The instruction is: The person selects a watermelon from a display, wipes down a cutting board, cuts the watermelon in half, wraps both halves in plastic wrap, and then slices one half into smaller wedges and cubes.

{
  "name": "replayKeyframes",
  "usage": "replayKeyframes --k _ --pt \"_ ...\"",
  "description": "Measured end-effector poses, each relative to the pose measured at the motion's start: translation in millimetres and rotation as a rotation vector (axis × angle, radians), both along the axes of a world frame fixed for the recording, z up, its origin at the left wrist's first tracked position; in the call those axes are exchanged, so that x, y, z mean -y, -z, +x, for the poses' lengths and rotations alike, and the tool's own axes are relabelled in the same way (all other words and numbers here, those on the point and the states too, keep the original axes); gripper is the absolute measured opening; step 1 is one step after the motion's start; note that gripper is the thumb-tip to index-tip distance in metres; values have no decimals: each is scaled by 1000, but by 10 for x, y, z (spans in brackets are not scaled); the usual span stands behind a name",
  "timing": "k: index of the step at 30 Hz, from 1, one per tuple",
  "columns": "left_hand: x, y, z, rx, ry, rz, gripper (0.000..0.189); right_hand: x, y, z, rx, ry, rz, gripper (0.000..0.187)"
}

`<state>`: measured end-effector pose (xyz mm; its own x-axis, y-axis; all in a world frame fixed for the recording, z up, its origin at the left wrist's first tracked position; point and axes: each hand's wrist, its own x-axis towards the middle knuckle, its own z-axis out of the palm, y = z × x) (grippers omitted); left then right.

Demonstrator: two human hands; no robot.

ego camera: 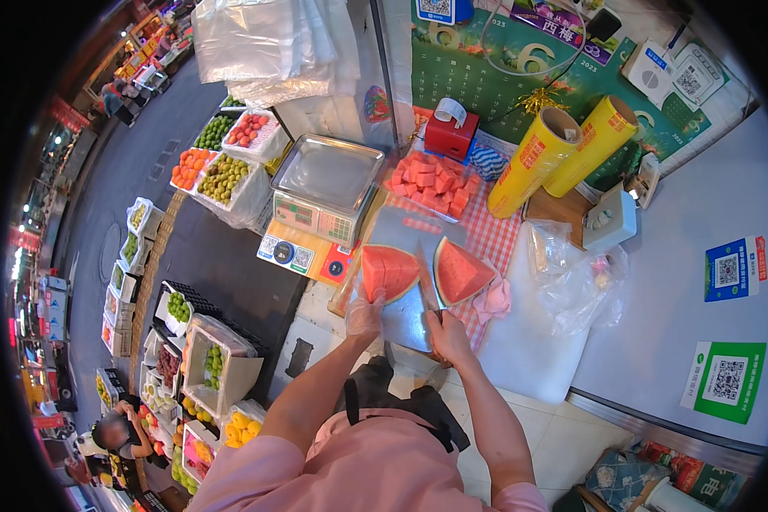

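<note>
My left hand (363, 315), in a clear plastic glove, grips the near end of a watermelon piece (390, 274) with cut lines in its red flesh. My right hand (449, 336) is bare and holds the handle of a kitchen knife (427, 276). Its blade points away from me, close along the right side of that piece. A second watermelon wedge (462, 272) sits to the right of the blade. Under the left piece is a shiny grey cutting board (402, 326). Beyond the board, watermelon cubes (432, 185) fill a clear tray.
A weighing scale (326, 176) stands at the left of the board. Two yellow film rolls (534, 163) rise behind on the right. A pink cloth (491, 299) lies beside the right wedge, and plastic bags (579, 281) farther right. Fruit crates (221, 368) stand at left.
</note>
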<state>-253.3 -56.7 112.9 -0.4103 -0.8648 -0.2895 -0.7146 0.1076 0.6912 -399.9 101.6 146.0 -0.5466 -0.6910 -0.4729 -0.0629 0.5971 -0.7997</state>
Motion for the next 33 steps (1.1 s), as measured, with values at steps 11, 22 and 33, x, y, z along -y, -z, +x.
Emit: replayKeyframes --k 11,22,33 --pt "-17 34 13 -86 -11 -7 69 -84 222 339 273 -82 75 43" --pt "-205 -166 -26 -114 -93 33 61 -491 -344 95 71 55 44 44" --pt "-85 89 69 -160 140 -70 53 356 -447 376 -248 -48 75 44"
